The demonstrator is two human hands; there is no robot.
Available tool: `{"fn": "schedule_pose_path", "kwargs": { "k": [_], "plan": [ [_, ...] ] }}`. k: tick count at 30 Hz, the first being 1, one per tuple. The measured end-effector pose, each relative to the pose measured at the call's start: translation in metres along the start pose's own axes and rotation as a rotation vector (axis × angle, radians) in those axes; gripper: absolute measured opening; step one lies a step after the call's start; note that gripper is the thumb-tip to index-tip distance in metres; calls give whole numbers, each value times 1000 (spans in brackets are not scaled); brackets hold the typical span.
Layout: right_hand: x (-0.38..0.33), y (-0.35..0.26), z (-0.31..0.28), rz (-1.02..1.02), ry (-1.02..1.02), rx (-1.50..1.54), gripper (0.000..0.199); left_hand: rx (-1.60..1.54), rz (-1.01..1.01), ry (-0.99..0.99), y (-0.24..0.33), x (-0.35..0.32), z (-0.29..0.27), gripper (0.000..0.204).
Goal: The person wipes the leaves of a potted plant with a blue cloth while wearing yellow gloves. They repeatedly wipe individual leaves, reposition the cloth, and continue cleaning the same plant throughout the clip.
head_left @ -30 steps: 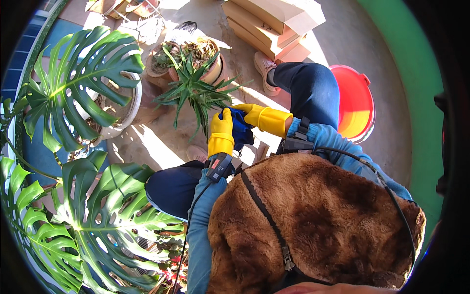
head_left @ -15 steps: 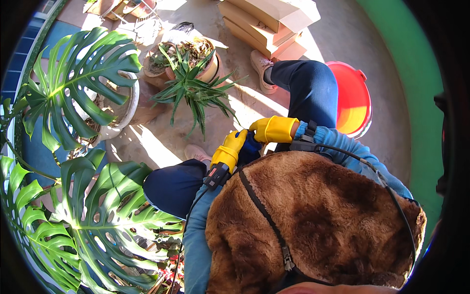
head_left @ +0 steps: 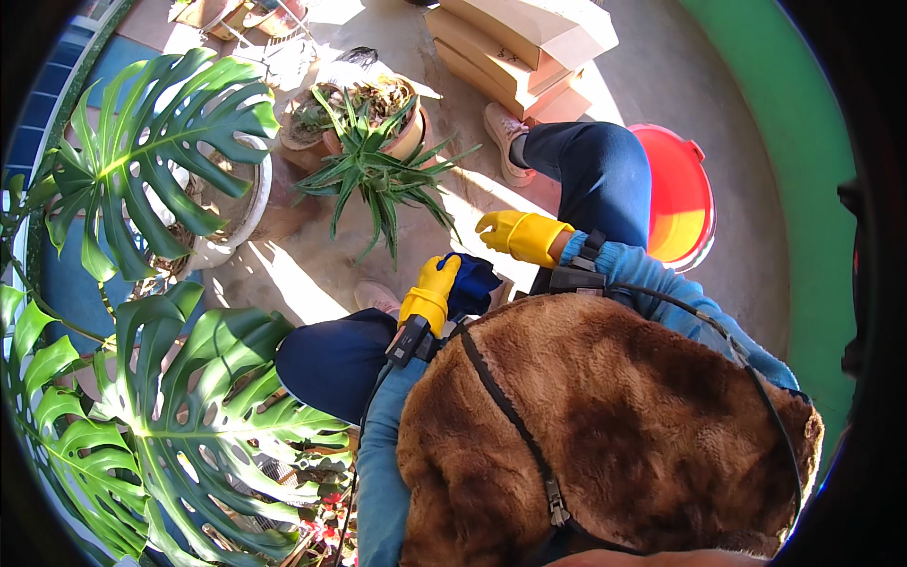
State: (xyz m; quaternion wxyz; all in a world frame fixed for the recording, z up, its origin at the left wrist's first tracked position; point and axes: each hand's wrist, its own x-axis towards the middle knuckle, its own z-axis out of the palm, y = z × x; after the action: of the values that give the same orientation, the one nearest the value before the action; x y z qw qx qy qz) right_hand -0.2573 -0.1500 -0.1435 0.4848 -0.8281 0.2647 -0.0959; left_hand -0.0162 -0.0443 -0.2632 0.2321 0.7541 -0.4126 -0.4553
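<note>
My left hand [head_left: 434,288], in a yellow rubber glove, is closed on a dark blue cloth [head_left: 474,283] that hangs bunched between my knees. The folds hide part of the cloth's shape. Above and to the right of it, my right hand [head_left: 518,234], also in a yellow glove, is apart from the cloth. Its fingers point left, loosely bent, with nothing visible in them. A potted aloe-like plant [head_left: 378,184] with long spiky leaves stands just beyond both hands.
A red bucket [head_left: 669,180] stands beside my right knee. Stacked cardboard boxes [head_left: 510,57] lie ahead. Large monstera leaves [head_left: 142,161] spread along the left, near a white round pot [head_left: 253,203]. A green curved wall edge [head_left: 803,170] runs along the right.
My right hand has come off the blue cloth and moved up a little. My left hand has shifted slightly down and left with the cloth, which now shows more openly.
</note>
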Motion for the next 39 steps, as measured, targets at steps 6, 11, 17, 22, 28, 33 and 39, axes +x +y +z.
{"fn": "schedule_pose_path", "kwargs": {
  "k": [6, 11, 17, 22, 28, 33, 39],
  "plan": [
    [8, -31, -2, 121, -240, 203, 63, -636, -50, -167, 18, -8, -1, 35],
    [13, -48, 19, 220, -78, 330, 70, -999, -233, -188, 36, -16, 7, 44],
    [21, -29, 17, 348, 123, 395, 48, -1290, -224, -496, 52, -12, 5, 52],
    [13, -8, 4, 443, 331, 328, 38, -434, 33, 284, 37, 6, 4, 37],
    [15, -14, -3, 502, 376, 348, 39, -278, 318, 651, 46, 45, 31, 42],
    [14, -21, -5, 522, 378, 416, 37, -198, 266, 688, 70, 49, 43, 63],
    [15, -13, -2, 449, 331, 291, 32, -404, 178, 605, 60, 59, 29, 53]
  ]
}}
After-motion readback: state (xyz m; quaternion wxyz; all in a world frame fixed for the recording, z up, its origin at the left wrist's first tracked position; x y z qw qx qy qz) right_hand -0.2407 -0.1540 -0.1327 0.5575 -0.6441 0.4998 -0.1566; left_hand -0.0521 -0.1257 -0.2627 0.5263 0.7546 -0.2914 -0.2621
